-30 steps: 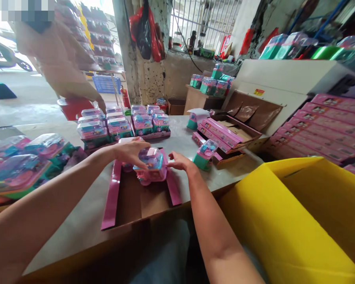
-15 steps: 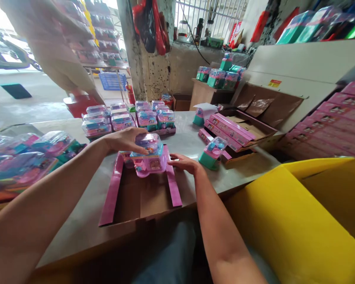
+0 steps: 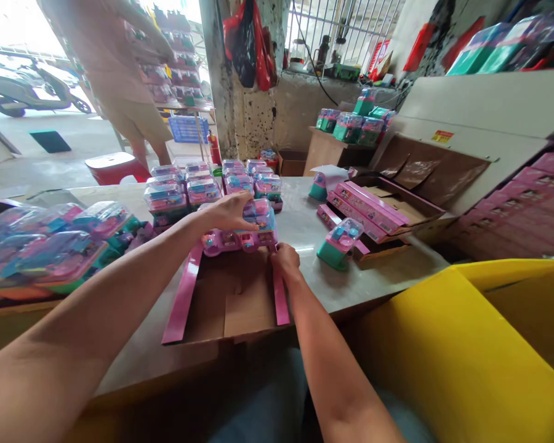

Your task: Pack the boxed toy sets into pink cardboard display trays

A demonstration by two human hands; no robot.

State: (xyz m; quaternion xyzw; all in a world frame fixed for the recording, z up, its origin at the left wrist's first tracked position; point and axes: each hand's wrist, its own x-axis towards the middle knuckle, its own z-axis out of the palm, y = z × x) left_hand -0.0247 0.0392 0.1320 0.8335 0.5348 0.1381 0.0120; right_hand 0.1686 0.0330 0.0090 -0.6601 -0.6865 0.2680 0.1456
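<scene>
My left hand [image 3: 228, 212] is closed around a small plastic toy case [image 3: 262, 223] with a pink base and a clear bluish top. It sits at the far right corner of a shallow cardboard tray [image 3: 181, 311] with pink sides. Another pink case [image 3: 219, 242] stands beside it at the tray's far left, partly covered by my left hand and wrist. My right hand [image 3: 286, 258] has its fingers curled at the tray's right wall, pinching it just below the held case. The near part of the tray shows bare brown cardboard.
Several packed toy cases [image 3: 166, 200] stand behind the tray, with more at the left [image 3: 50, 246]. One green-based case [image 3: 339, 245] and pink cartons [image 3: 364, 212] lie right. A yellow box [image 3: 420, 338] borders the front right. A person [image 3: 120, 80] stands beyond the table.
The case in my left hand has gone farther back and down into the tray's far right corner. My right hand's fingers have closed on the tray's right wall. The view has shifted slightly.
</scene>
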